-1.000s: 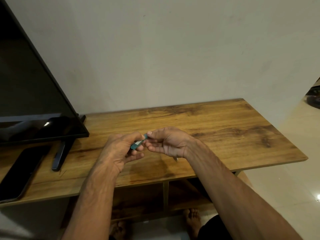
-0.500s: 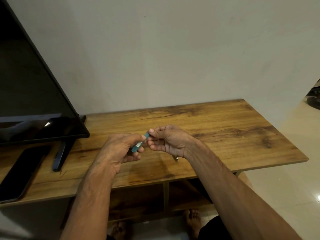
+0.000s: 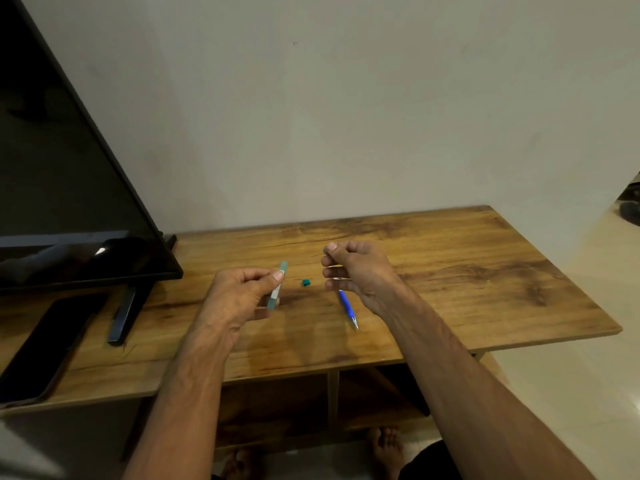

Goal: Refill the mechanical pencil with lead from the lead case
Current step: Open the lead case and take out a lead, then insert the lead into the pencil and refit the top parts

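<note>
My left hand (image 3: pixel 239 296) grips a slim teal lead case (image 3: pixel 278 289) between thumb and fingers, held nearly upright above the wooden table (image 3: pixel 450 306). Its small teal cap (image 3: pixel 305 282) lies on the table just to the right of the case, with a thin dark line beside it. My right hand (image 3: pixel 358 271) hovers to the right of the cap, fingers curled and thumb pinched to forefinger; I can make out nothing in it. The blue mechanical pencil (image 3: pixel 347 308) lies on the table, tip towards me, its upper end hidden behind my right hand.
A large black screen (image 3: pixel 69 202) stands at the left on a dark foot (image 3: pixel 123 317). A black phone (image 3: pixel 45 344) lies flat near the front left edge. A wall rises behind the table. Bare feet show on the floor below the shelf.
My hands, joined at the case's end before, have pulled apart. The cap is off the case and lies on the table. My right hand has moved right and up, uncovering the pencil.
</note>
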